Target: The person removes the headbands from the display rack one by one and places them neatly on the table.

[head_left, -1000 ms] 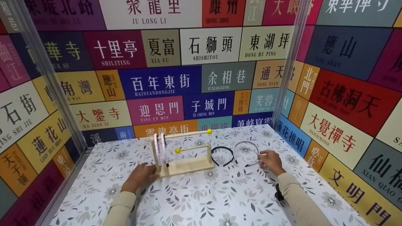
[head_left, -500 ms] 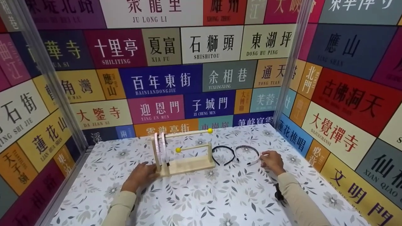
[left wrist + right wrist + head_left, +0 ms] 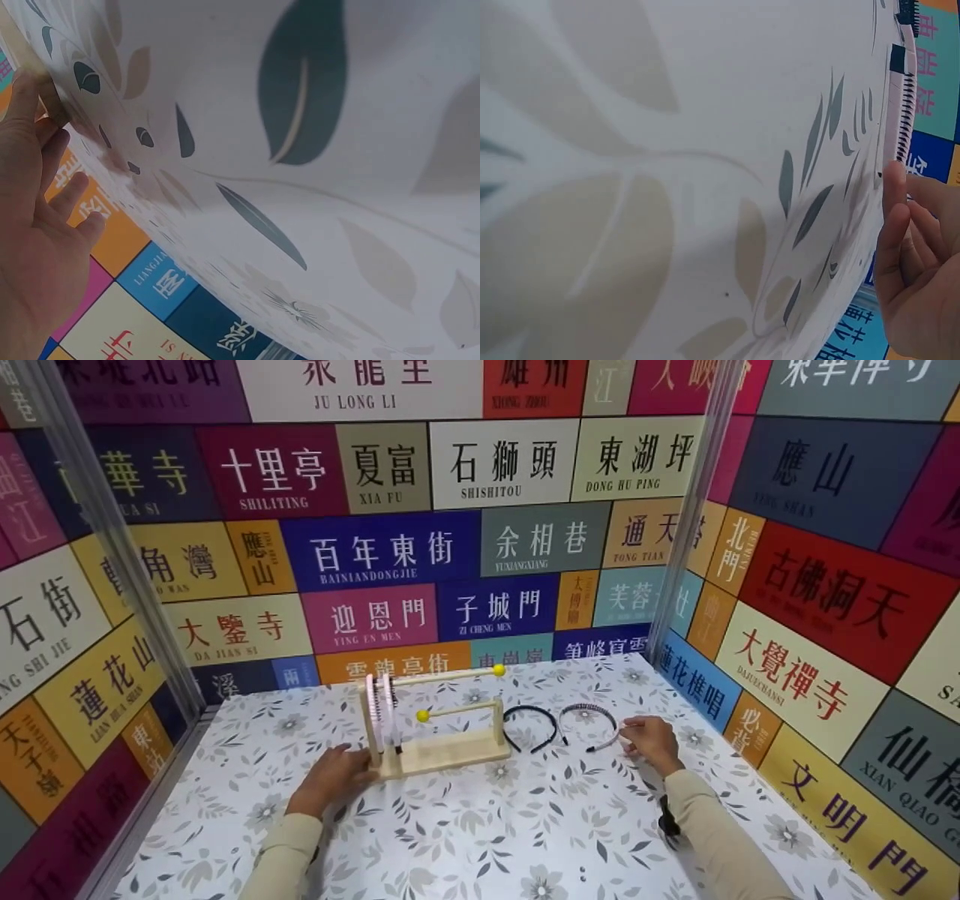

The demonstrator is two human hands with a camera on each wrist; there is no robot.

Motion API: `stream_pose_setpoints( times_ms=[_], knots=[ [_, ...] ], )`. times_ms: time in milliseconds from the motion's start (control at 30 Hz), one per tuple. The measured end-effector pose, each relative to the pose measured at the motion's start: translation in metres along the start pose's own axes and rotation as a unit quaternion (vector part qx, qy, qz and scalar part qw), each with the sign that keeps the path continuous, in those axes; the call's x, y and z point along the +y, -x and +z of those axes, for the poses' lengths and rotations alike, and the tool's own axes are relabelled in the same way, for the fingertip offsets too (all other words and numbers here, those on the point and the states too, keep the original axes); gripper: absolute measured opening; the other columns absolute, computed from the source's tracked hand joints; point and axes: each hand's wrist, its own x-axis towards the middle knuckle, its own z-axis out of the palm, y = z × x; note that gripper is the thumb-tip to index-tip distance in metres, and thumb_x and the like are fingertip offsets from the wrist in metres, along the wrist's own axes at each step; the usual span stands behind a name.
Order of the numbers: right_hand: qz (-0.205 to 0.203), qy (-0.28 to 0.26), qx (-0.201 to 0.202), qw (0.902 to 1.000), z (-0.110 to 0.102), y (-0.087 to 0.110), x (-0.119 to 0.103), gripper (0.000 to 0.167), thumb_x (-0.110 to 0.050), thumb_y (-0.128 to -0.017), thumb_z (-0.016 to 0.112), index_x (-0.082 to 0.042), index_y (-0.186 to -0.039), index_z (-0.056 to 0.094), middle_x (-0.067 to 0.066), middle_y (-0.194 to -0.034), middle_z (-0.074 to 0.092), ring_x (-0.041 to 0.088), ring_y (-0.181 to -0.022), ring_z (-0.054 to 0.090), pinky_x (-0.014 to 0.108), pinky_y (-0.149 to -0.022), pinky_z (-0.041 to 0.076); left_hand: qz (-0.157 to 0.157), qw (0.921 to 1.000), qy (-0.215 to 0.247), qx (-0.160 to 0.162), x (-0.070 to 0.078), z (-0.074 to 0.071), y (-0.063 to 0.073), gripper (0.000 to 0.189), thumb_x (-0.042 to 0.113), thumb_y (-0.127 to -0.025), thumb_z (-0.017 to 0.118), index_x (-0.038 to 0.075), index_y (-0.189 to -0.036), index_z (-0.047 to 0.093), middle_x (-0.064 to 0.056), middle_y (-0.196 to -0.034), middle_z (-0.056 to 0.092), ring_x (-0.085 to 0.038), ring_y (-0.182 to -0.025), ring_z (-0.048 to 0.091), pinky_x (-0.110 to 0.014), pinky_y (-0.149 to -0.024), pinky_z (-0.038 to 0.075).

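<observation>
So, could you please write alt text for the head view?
A person's left hand holds the end of a wooden rack with pink headbands hung on its upper rod, while the right hand pinches one side of a pale headband on a flowered table, next to a black headband. Colourful walls bearing Chinese characters stand behind.

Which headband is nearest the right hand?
The pale, toothed one on the table; the black one lies further left, and two hang on the wooden stand.

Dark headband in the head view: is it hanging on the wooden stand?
No, the dark headband lies on the tablecloth beside the wooden stand.
</observation>
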Motion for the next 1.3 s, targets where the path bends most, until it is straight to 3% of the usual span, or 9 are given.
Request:
stream_pose_setpoints(
  times_ms=[133, 300, 433, 600, 700, 800, 933, 1067, 1300],
  knots=[
    [-0.029, -0.009, -0.001, 0.9995, -0.003, 0.002, -0.004, 0.036, -0.014, -0.098, 0.072, 0.006, -0.127, 0.069, 0.024, -0.117, 0.073, 0.034, -0.076, 0.076, 0.04, -0.06, 0.061, -0.006, 1.0, -0.001, 0.003, -0.003, 0.001, 0.0, 0.037, 0.033, -0.097, 0.075, 0.018, -0.131, 0.072, -0.001, -0.113, 0.076, -0.032, -0.12, 0.063, -0.055, -0.107, 0.048],
    [-0.034, -0.008, -0.009, 0.9993, -0.005, -0.002, -0.01, 0.037, -0.015, -0.098, 0.074, 0.003, -0.13, 0.069, 0.024, -0.127, 0.07, 0.033, -0.077, 0.076, 0.039, -0.058, 0.06, -0.008, 1.0, 0.002, 0.002, -0.005, 0.001, 0.0, 0.035, 0.032, -0.097, 0.075, 0.019, -0.129, 0.072, 0.0, -0.109, 0.076, -0.033, -0.122, 0.063, -0.056, -0.108, 0.047],
    [-0.039, 0.0, -0.008, 0.9992, -0.005, -0.005, -0.021, 0.038, -0.018, -0.097, 0.076, 0.001, -0.129, 0.07, 0.022, -0.127, 0.07, 0.035, -0.078, 0.076, 0.033, -0.054, 0.058, -0.012, 0.9999, -0.001, -0.002, -0.007, 0.0, 0.0, 0.032, 0.033, -0.097, 0.075, 0.022, -0.126, 0.074, 0.007, -0.1, 0.074, -0.025, -0.108, 0.065, -0.05, -0.1, 0.051],
    [-0.096, 0.018, 0.0, 0.9952, -0.004, -0.003, -0.04, 0.036, -0.018, -0.095, 0.077, 0.001, -0.126, 0.072, 0.021, -0.12, 0.073, 0.038, -0.073, 0.075, 0.03, -0.053, 0.057, -0.03, 0.9995, 0.0, -0.015, -0.005, -0.003, 0.0, 0.029, 0.035, -0.097, 0.075, 0.023, -0.123, 0.074, 0.007, -0.097, 0.07, -0.021, -0.098, 0.063, -0.048, -0.094, 0.053],
    [-0.13, 0.026, 0.0, 0.9912, -0.004, -0.002, -0.051, 0.035, -0.017, -0.095, 0.078, 0.002, -0.125, 0.072, 0.021, -0.115, 0.075, 0.035, -0.067, 0.074, 0.03, -0.052, 0.058, -0.039, 0.999, 0.0, -0.022, -0.004, -0.005, 0.0, 0.032, 0.036, -0.097, 0.075, 0.021, -0.125, 0.073, 0.003, -0.104, 0.071, -0.025, -0.107, 0.064, -0.053, -0.099, 0.051],
    [-0.15, 0.043, 0.004, 0.9878, -0.002, -0.003, -0.061, 0.035, -0.02, -0.095, 0.078, 0.0, -0.123, 0.074, 0.02, -0.112, 0.076, 0.022, -0.058, 0.072, 0.027, -0.048, 0.054, -0.041, 0.9988, -0.001, -0.028, -0.003, -0.005, 0.0, 0.034, 0.036, -0.098, 0.074, 0.02, -0.128, 0.072, 0.0, -0.11, 0.072, -0.029, -0.114, 0.063, -0.056, -0.104, 0.049],
    [-0.162, 0.051, 0.001, 0.9855, 0.001, -0.004, -0.075, 0.035, -0.022, -0.094, 0.079, -0.003, -0.124, 0.075, 0.018, -0.115, 0.076, 0.011, -0.053, 0.069, 0.024, -0.043, 0.047, -0.016, 0.9997, -0.008, -0.015, -0.003, -0.004, 0.0, 0.032, 0.034, -0.097, 0.075, 0.017, -0.124, 0.073, -0.002, -0.107, 0.074, -0.032, -0.113, 0.064, -0.056, -0.104, 0.049],
    [-0.166, 0.037, -0.013, 0.9854, 0.005, -0.005, -0.092, 0.034, -0.021, -0.093, 0.08, -0.005, -0.124, 0.075, 0.017, -0.117, 0.075, 0.013, -0.054, 0.07, 0.025, -0.043, 0.047, 0.01, 0.9998, -0.015, 0.002, -0.003, -0.003, 0.0, 0.031, 0.031, -0.096, 0.076, 0.014, -0.122, 0.074, -0.006, -0.107, 0.076, -0.037, -0.119, 0.064, -0.057, -0.108, 0.046],
    [-0.179, 0.033, -0.033, 0.9827, 0.01, 0.0, -0.13, 0.037, -0.028, -0.094, 0.08, -0.01, -0.126, 0.075, 0.012, -0.118, 0.076, 0.014, -0.058, 0.071, 0.029, -0.049, 0.053, -0.004, 0.9999, 0.003, -0.01, -0.001, -0.001, 0.001, 0.038, 0.031, -0.097, 0.074, 0.014, -0.132, 0.071, -0.011, -0.124, 0.073, -0.044, -0.137, 0.051, -0.064, -0.117, 0.035]
  ],
)
